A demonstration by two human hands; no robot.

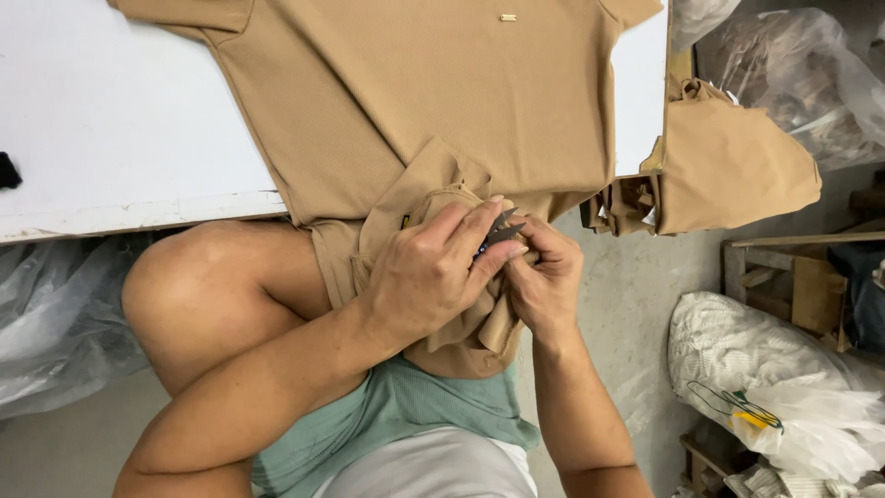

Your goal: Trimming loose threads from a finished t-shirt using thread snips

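Observation:
A tan knit garment (442, 92) lies spread on a white table (120, 120), its lower part hanging over the edge onto my lap. My left hand (433, 277) grips small dark thread snips (502, 229), blades pointing up right. My right hand (546, 281) pinches a fold of the garment's tan fabric just under the blades. Both hands touch each other over the bunched cloth.
A stack of folded tan garments (728, 171) hangs off the table's right corner. Clear plastic bags (793, 65) sit behind it, a white sack (765, 378) on the floor at right, a wooden crate (802, 286), plastic sheeting (46, 323) at left. My bare knee (203, 286) is under the table edge.

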